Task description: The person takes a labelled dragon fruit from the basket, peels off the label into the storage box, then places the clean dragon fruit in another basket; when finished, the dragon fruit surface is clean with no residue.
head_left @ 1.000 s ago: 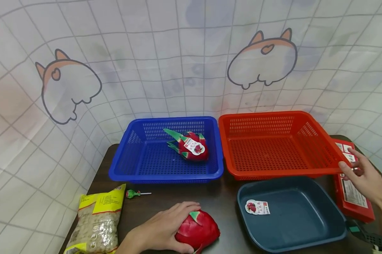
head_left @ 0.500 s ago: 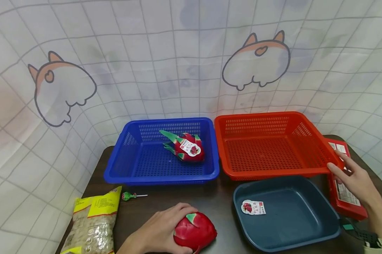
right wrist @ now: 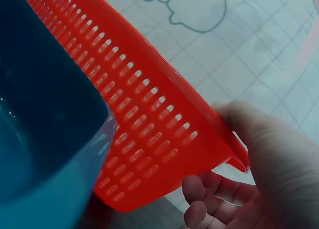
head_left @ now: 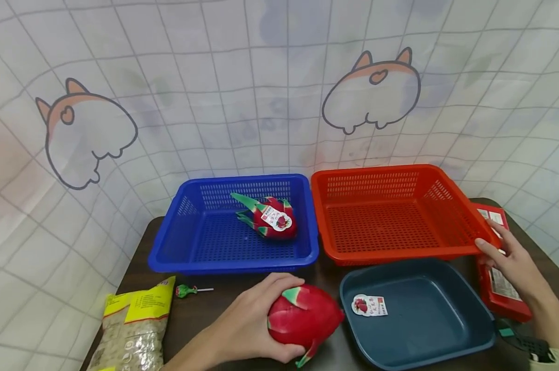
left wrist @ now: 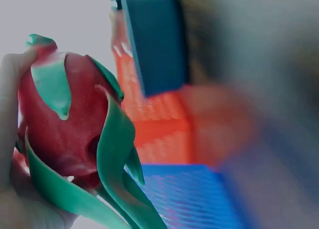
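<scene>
My left hand (head_left: pixel 251 322) grips a red dragon fruit (head_left: pixel 305 315) with green-tipped scales, just left of the dark teal tray (head_left: pixel 428 314). In the left wrist view the fruit (left wrist: pixel 70 134) shows long green leaves, with fingers and thumb around it. At the near right corner of the red basket (head_left: pixel 377 255), my right hand (head_left: pixel 516 260) holds the rim between thumb and fingers, and the right wrist view shows the thumb on the rim (right wrist: pixel 199 102). A second dragon fruit (head_left: pixel 277 219) with a white label lies in the blue basket (head_left: pixel 233 265).
A sticker label (head_left: pixel 370 305) lies in the teal tray. At the left are a yellow-topped clear bag (head_left: pixel 137 324) and a green-wrapped lollipop (head_left: pixel 186 291). Under and beside the red basket's right end lies a red box (head_left: pixel 504 296). A patterned curtain (head_left: pixel 261 87) hangs behind.
My left hand has lifted the dragon fruit up and to the right, toward the teal tray. The right hand stays on the red basket's rim. The head view has shifted slightly.
</scene>
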The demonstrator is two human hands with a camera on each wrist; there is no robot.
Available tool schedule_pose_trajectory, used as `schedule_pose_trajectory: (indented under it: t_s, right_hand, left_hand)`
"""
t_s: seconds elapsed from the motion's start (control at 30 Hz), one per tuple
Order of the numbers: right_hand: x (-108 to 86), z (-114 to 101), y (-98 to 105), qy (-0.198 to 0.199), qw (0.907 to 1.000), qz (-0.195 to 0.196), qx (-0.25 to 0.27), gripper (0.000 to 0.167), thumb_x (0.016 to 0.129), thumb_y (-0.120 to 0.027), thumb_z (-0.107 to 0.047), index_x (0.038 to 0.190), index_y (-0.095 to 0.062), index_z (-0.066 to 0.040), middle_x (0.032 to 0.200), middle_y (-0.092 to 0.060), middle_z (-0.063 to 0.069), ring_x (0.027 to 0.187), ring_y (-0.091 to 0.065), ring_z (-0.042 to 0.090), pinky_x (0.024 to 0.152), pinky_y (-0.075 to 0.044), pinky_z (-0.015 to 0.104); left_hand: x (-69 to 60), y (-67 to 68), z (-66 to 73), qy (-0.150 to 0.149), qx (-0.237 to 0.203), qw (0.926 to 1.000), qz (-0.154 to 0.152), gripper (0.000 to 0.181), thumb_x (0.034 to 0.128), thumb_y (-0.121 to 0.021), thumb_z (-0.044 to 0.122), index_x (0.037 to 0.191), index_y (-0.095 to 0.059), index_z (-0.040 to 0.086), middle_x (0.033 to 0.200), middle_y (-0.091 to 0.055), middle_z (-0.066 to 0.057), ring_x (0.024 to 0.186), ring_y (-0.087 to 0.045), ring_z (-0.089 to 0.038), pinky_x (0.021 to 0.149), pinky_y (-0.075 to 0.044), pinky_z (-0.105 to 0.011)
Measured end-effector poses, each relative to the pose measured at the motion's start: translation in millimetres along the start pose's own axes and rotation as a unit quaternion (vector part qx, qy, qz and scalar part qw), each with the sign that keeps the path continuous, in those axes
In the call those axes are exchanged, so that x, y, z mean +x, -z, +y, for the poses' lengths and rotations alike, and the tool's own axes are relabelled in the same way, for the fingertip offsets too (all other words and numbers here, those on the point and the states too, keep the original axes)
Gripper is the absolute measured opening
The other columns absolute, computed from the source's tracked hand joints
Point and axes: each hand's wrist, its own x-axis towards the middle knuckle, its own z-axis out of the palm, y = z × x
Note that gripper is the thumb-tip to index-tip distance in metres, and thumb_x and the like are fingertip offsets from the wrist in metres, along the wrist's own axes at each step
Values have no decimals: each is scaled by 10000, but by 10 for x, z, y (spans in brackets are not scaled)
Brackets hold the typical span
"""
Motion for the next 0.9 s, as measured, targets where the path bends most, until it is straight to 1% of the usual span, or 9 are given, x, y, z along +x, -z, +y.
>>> schedule_pose_trajectory:
  t_s: [0.1, 0.2, 0.3, 0.37, 0.43, 0.5, 0.67, 0.83, 0.9]
  right_hand:
    - [8, -3, 27, 13, 10000, -14, 3, 746, 1000, -504, -320, 1566, -19, -316, 1012, -405, -271, 695, -610, 33, 637, -528, 166]
    - [20, -4, 48, 39, 10000, -33, 5, 748, 1004, -497, -308, 1569, -6, -295, 998, -411, -298, 692, -618, 40, 641, -526, 155]
    - [24, 10, 69, 50, 10000, -16, -2, 747, 1006, -494, -301, 1570, -4, -282, 979, -418, -316, 686, -619, 38, 637, -526, 148]
    - [20, 21, 76, 40, 10000, -26, -42, 746, 1006, -493, -302, 1569, -4, -289, 976, -418, -317, 686, -618, 37, 637, -523, 146]
    - [15, 32, 79, 31, 10000, -62, -49, 744, 1005, -493, -306, 1567, -5, -304, 980, -419, -309, 689, -619, 44, 638, -525, 153]
    - [15, 35, 83, 30, 9999, -99, -57, 743, 1005, -493, -313, 1564, -5, -322, 990, -418, -303, 695, -622, 50, 642, -525, 159]
    - [33, 5, 95, 43, 9997, -228, -37, 735, 1005, -489, -328, 1562, -9, -337, 1010, -428, -281, 715, -630, 63, 651, -530, 177]
    - [4, -36, 91, -13, 9993, -367, -38, 726, 1015, -469, -320, 1569, 0, -294, 963, -489, -253, 719, -634, 74, 658, -524, 182]
    - [-15, -48, 72, -13, 9994, -346, -55, 727, 1016, -468, -315, 1572, -3, -265, 945, -503, -236, 712, -632, 74, 656, -526, 180]
  left_hand:
    - [270, 65, 229, -560, 212, 9979, 257, 794, 701, -792, 496, 1379, -408, 349, 1330, -507, 104, 1125, -581, -99, 782, -541, -174]
    - [630, 143, 410, -976, 458, 9928, 519, 810, 699, -816, 456, 1386, -416, 297, 1322, -512, 79, 1126, -581, -94, 791, -546, -180]
    - [1045, 195, 508, -1307, 789, 9858, 693, 827, 708, -816, 447, 1398, -415, 228, 1328, -512, 24, 1136, -571, -106, 783, -551, -173]
    - [1313, 204, 535, -1398, 954, 9829, 727, 832, 720, -806, 444, 1408, -410, 193, 1342, -506, -5, 1146, -564, -123, 778, -552, -172]
    - [1561, 196, 542, -1352, 1132, 9817, 714, 840, 728, -791, 461, 1418, -403, 180, 1355, -502, -19, 1148, -563, -137, 769, -553, -169]
    - [1781, 178, 539, -1198, 1285, 9824, 638, 851, 740, -771, 482, 1436, -382, 186, 1374, -489, -22, 1156, -559, -145, 774, -555, -174]
    - [2261, 85, 499, -931, 1605, 9820, 367, 883, 754, -739, 518, 1472, -326, 212, 1401, -470, -18, 1169, -543, -142, 807, -557, -192]
    - [2786, -101, 517, -870, 2140, 9729, -41, 868, 762, -716, 561, 1467, -319, 248, 1406, -473, 23, 1164, -507, -94, 818, -525, -154]
    - [3000, -194, 539, -820, 2353, 9684, -129, 858, 768, -701, 583, 1464, -322, 254, 1403, -477, 43, 1167, -494, -77, 827, -513, -147]
